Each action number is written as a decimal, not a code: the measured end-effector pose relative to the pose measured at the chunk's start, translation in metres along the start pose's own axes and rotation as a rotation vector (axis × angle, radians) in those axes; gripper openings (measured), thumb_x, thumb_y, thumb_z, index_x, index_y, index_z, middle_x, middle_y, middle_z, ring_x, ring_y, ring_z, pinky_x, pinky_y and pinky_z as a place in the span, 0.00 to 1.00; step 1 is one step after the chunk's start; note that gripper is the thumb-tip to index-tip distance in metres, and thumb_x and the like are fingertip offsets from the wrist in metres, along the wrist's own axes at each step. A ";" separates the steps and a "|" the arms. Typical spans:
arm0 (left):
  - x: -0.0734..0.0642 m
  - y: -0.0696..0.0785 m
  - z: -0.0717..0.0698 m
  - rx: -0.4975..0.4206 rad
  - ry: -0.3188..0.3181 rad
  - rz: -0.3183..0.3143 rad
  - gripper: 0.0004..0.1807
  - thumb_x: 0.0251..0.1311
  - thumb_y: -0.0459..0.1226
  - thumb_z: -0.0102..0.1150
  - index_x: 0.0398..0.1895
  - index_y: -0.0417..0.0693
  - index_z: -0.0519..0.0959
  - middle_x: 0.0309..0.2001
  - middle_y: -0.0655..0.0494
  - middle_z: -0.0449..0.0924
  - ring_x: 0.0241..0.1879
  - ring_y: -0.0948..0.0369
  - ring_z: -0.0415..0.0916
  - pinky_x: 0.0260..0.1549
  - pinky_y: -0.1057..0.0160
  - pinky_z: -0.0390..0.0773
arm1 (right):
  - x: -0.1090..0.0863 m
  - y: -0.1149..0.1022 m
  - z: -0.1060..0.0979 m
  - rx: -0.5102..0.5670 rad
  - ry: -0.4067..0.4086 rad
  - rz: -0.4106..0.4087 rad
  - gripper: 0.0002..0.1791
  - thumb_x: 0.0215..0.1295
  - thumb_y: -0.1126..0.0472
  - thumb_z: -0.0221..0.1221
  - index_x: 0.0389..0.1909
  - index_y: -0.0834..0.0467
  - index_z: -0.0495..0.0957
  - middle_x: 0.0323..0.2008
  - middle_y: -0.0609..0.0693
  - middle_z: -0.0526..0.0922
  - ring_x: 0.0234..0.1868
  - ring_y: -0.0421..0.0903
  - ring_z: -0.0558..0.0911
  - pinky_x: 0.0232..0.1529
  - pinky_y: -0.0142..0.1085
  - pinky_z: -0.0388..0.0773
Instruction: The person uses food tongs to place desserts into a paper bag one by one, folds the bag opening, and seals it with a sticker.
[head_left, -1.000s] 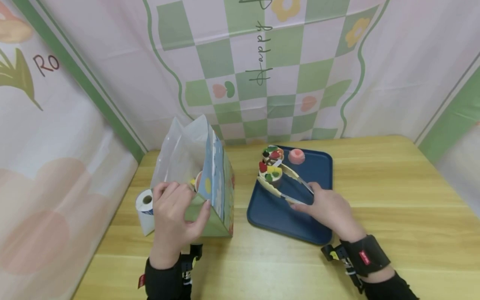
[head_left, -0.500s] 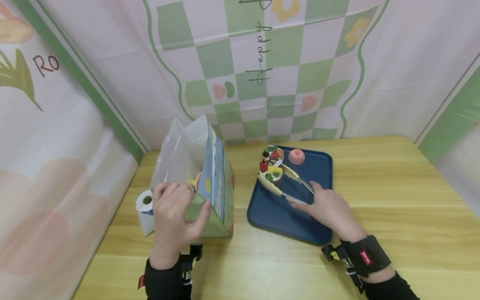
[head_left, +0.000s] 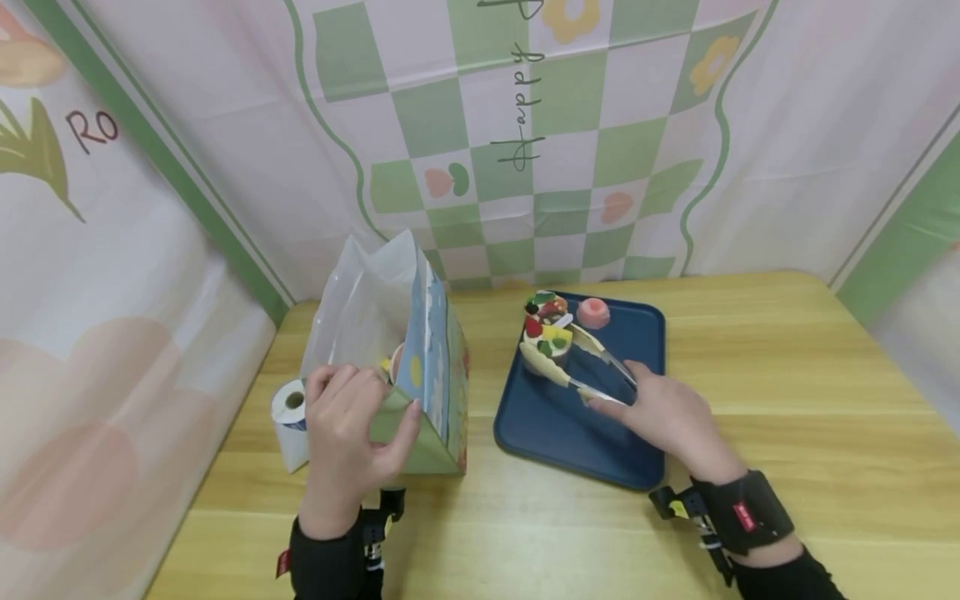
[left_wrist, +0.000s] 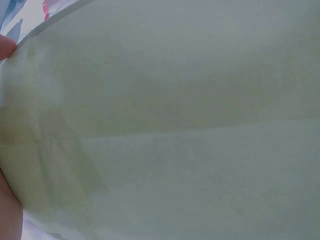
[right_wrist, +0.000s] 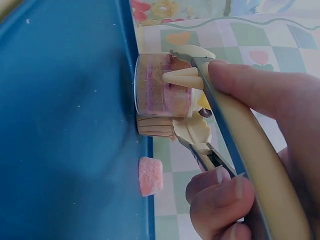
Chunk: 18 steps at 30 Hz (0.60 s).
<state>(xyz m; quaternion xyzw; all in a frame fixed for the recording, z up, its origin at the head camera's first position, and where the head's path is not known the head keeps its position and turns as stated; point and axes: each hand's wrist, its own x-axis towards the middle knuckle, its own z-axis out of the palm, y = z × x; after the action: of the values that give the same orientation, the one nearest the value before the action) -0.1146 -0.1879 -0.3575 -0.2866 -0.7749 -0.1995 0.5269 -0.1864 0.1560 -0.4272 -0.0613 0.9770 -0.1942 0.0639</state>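
The right hand (head_left: 663, 417) grips tongs (head_left: 546, 365), shifted with the cup (head_left: 553, 343) slightly off the tray's (head_left: 570, 442) left edge; the left hand (head_left: 352, 429) grips the bag (head_left: 437, 358).

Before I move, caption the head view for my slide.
Right hand holds tongs around a fruit-topped cup at a blue tray; left hand grips an open bag.

Upright on a blue tray (head_left: 558, 429), a fruit-topped cup (head_left: 553, 344) is straddled by cream-tipped tongs (head_left: 546, 367); an open, printed bag (head_left: 437, 375) is stood alongside.
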 end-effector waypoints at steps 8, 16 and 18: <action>0.000 0.000 0.000 0.003 0.005 0.004 0.22 0.64 0.48 0.51 0.16 0.45 0.66 0.17 0.56 0.66 0.20 0.60 0.59 0.39 0.53 0.60 | -0.003 -0.002 -0.007 0.013 0.013 -0.010 0.60 0.51 0.20 0.52 0.67 0.67 0.64 0.50 0.70 0.81 0.42 0.60 0.83 0.32 0.48 0.76; 0.000 0.001 0.000 0.004 0.005 0.002 0.22 0.64 0.47 0.51 0.16 0.45 0.65 0.17 0.56 0.66 0.20 0.60 0.59 0.39 0.53 0.60 | -0.005 -0.001 -0.010 0.015 0.011 -0.020 0.58 0.52 0.21 0.52 0.66 0.66 0.65 0.49 0.70 0.82 0.41 0.59 0.83 0.32 0.47 0.76; 0.001 0.001 0.001 0.003 0.006 0.003 0.22 0.64 0.47 0.51 0.16 0.45 0.65 0.17 0.56 0.66 0.20 0.59 0.59 0.39 0.53 0.60 | -0.006 -0.001 -0.011 0.017 0.011 -0.020 0.57 0.53 0.21 0.52 0.66 0.67 0.65 0.49 0.70 0.81 0.41 0.59 0.82 0.33 0.48 0.76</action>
<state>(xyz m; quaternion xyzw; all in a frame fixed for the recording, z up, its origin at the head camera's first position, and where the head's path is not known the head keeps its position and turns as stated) -0.1147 -0.1866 -0.3572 -0.2862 -0.7732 -0.1986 0.5299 -0.1825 0.1598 -0.4165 -0.0693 0.9750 -0.2034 0.0571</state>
